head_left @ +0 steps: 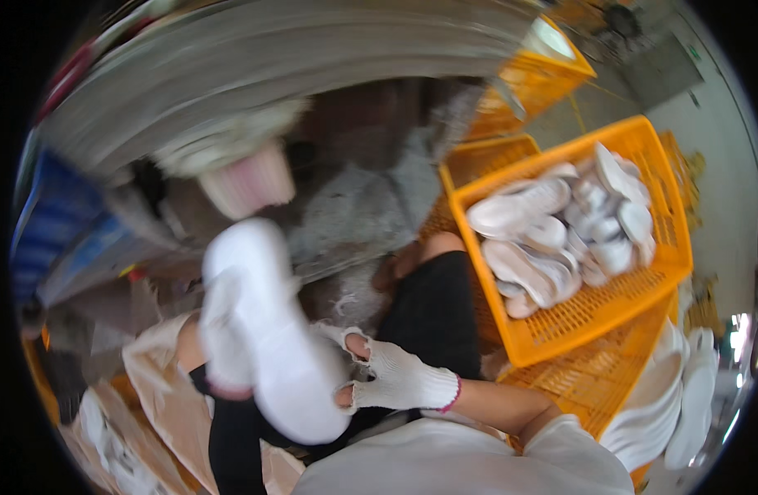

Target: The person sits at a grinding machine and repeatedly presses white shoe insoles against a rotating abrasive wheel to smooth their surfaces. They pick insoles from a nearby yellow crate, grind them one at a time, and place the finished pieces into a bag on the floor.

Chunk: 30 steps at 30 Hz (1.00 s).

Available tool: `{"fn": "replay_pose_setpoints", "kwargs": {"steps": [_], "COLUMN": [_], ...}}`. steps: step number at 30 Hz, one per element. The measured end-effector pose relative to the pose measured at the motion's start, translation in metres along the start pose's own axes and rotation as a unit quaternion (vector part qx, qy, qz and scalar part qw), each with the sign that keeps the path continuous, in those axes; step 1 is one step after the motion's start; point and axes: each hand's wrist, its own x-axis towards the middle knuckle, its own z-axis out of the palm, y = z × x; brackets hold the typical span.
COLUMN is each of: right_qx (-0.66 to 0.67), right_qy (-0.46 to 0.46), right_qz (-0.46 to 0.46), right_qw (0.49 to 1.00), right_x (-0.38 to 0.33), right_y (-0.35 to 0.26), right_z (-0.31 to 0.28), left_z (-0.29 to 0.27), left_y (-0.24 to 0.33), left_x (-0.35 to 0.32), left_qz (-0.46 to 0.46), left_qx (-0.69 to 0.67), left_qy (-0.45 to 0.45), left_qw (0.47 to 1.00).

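Observation:
A white shoe (pixel 288 355), its pale sole turned up toward me, is held slantwise over my lap and smeared by motion. My right hand (pixel 408 375), in a white knit glove with bare fingertips, closes on the shoe's lower end with thumb and fingers. Along the shoe's left side lies my left hand (pixel 225 334), in a white glove with a pink cuff. Its fingers are blurred and partly hidden by the sole, but it appears wrapped round the shoe.
To the right, a yellow plastic crate (pixel 560 338) holds several pale shoes, with more yellow crates around it. White soles (pixel 692 396) are stacked at the far right. A grey bench edge (pixel 313 49) crosses ahead, and plastic-lined sacking (pixel 169 396) lies by my left leg.

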Motion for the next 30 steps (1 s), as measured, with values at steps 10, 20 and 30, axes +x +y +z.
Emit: {"fn": "replay_pose_setpoints", "kwargs": {"steps": [10,20,30], "right_qx": [-0.498,-0.347,-0.258], "right_qy": [0.45,0.319,0.288], "right_qz": [0.308,0.461,0.375], "right_qw": [0.674,0.752,0.842], "right_x": [-0.07,-0.104,-0.116], "right_y": [0.253,0.259,0.211], "right_z": [-0.285,-0.271,-0.246], "left_z": [-0.125,0.048,0.061], "left_y": [0.122,-0.028,-0.1], "left_x": [-0.226,-0.069,-0.026], "left_qz": [0.118,0.192,0.009], "left_qx": [0.673,0.628,0.47], "left_qy": [0.479,0.04,-0.047], "left_qw": [0.551,0.753,0.881]}}
